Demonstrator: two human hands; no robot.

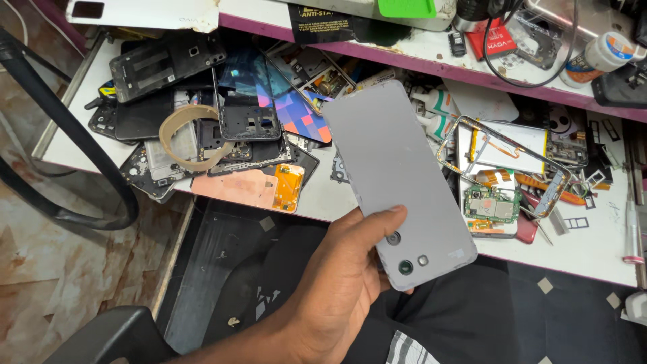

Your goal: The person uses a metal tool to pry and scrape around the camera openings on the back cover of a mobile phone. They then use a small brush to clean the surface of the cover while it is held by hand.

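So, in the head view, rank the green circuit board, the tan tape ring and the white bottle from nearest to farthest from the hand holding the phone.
From the left hand:
1. Green circuit board, on the table to its right.
2. Tan tape ring, upper left, on the phone parts.
3. White bottle, far upper right, on the shelf.

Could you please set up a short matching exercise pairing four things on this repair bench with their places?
Things:
1. grey phone
2. tape ring
3. green circuit board
4. white bottle

Places:
A. upper shelf, far right
B. inside the bare metal frame, right of the phone
C. held in the hand, camera end down
D. on the pile of phone parts, at left

Pairs: 1-C, 2-D, 3-B, 4-A
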